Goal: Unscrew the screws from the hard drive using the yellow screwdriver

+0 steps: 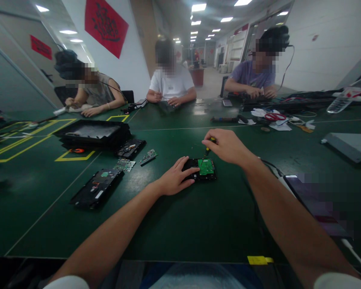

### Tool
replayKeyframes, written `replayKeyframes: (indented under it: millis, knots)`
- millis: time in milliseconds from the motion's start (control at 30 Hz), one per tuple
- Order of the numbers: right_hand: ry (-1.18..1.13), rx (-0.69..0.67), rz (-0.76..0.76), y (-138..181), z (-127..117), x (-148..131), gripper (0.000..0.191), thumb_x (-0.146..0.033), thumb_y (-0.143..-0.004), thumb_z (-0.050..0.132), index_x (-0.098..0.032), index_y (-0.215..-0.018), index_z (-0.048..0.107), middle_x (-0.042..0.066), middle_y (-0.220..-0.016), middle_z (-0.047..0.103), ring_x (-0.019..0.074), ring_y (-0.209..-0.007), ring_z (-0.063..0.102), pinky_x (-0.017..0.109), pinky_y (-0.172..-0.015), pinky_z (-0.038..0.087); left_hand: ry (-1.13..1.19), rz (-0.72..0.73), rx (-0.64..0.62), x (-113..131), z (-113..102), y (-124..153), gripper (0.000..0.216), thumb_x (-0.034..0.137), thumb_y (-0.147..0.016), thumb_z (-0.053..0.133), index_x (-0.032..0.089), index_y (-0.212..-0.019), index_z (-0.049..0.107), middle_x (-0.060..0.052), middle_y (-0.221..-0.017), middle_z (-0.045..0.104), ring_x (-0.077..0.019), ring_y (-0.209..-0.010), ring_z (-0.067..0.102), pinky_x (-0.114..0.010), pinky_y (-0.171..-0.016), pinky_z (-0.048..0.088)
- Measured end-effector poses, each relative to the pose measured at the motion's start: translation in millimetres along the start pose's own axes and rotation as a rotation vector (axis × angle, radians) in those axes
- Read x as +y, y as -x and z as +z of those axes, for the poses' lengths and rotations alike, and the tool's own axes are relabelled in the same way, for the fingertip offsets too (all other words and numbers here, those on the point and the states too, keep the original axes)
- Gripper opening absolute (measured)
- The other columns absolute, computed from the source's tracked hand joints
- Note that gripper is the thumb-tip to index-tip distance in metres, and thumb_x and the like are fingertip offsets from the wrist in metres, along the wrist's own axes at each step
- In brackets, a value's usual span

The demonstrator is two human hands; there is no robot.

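Observation:
On the green table in front of me lies a black hard drive with a green circuit board on its upper face. My left hand holds the drive's left end, its index finger stretched over the top toward the board and its thumb at the near edge. My right hand is closed round a small yellow-and-black screwdriver, which points down at the board. The screwdriver's tip is too small to make out clearly. To the left lie another black drive and loose circuit boards.
A stack of black trays stands at left, beside another drive. Right are a tablet-like screen with a cable, a grey metal box, red-handled scissors and a plastic bottle. Three people sit across the table.

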State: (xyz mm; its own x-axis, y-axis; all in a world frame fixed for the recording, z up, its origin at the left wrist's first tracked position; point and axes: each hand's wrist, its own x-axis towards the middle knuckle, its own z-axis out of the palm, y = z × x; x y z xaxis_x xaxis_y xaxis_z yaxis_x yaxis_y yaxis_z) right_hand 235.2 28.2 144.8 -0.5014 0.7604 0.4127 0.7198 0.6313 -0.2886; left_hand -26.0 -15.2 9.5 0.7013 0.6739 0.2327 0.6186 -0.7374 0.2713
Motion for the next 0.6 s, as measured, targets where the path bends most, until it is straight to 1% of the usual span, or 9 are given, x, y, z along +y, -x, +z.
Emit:
replayKeyframes:
  millis: [100,167,233,300,367,467,600]
  knots:
    - [-0.011,-0.028,0.015,0.5,-2.2,-1.6,0.016,-0.022,-0.098,0.060,-0.017,-0.100,0.075,0.011,-0.106,0.078,0.0243,-0.095,0.068,0.035,-0.085,0.046,0.001,0.001,0.000,-0.1,0.2,0.1,0.055,0.047,-0.108,0.052,0.030,-0.160,0.049,-0.014,-0.176,0.015,-0.0432,-0.162,0.017,-0.066,-0.128,0.028]
    - [-0.030,-0.055,0.035,1.6,-3.8,-2.8,0.021,-0.018,-0.093,0.061,-0.016,-0.107,0.076,0.011,-0.109,0.078,0.0238,-0.092,0.069,0.034,-0.083,0.047,0.001,-0.001,-0.001,-0.1,0.2,0.1,0.055,0.047,-0.108,0.051,0.030,-0.160,0.049,-0.014,-0.176,0.015,-0.0431,-0.162,0.017,-0.065,-0.128,0.028]
    - [-0.059,-0.067,0.052,3.1,-4.9,-3.5,0.027,-0.017,-0.092,0.062,-0.016,-0.115,0.075,0.010,-0.106,0.079,0.0223,-0.086,0.069,0.033,-0.079,0.047,0.000,-0.003,-0.002,-0.2,0.2,0.0,0.055,0.048,-0.108,0.051,0.030,-0.160,0.050,-0.014,-0.176,0.016,-0.0428,-0.162,0.017,-0.065,-0.128,0.028]
    - [-0.080,-0.055,0.060,4.3,-5.3,-3.7,0.028,-0.018,-0.093,0.061,-0.018,-0.119,0.074,0.008,-0.101,0.078,0.0212,-0.082,0.068,0.033,-0.076,0.046,-0.003,-0.004,-0.003,-0.3,0.2,0.0,0.055,0.048,-0.108,0.051,0.030,-0.160,0.050,-0.013,-0.176,0.016,-0.0426,-0.162,0.017,-0.065,-0.128,0.028]
    - [-0.082,-0.038,0.055,4.7,-4.8,-3.2,0.023,-0.021,-0.096,0.062,-0.019,-0.115,0.074,0.006,-0.097,0.078,0.0209,-0.081,0.067,0.033,-0.075,0.045,-0.006,-0.005,-0.005,-0.4,0.2,0.0,0.055,0.048,-0.108,0.051,0.030,-0.160,0.049,-0.014,-0.176,0.016,-0.0423,-0.163,0.017,-0.065,-0.128,0.028]
    - [-0.057,-0.029,0.041,3.8,-3.3,-1.9,0.012,-0.027,-0.099,0.063,-0.020,-0.102,0.073,0.006,-0.095,0.076,0.0214,-0.081,0.066,0.033,-0.075,0.043,-0.006,-0.004,-0.007,-0.5,0.2,-0.1,0.055,0.049,-0.109,0.050,0.030,-0.161,0.049,-0.014,-0.176,0.015,-0.0420,-0.163,0.016,-0.066,-0.128,0.027]
    - [0.013,0.005,0.056,1.6,-0.5,-1.1,0.012,-0.030,-0.098,0.066,-0.019,-0.095,0.071,0.008,-0.095,0.075,0.0232,-0.086,0.065,0.034,-0.078,0.043,0.000,0.000,-0.008,0.0,-0.2,-0.5,0.055,0.049,-0.109,0.050,0.031,-0.161,0.048,-0.014,-0.176,0.015,-0.0418,-0.163,0.016,-0.066,-0.128,0.027]
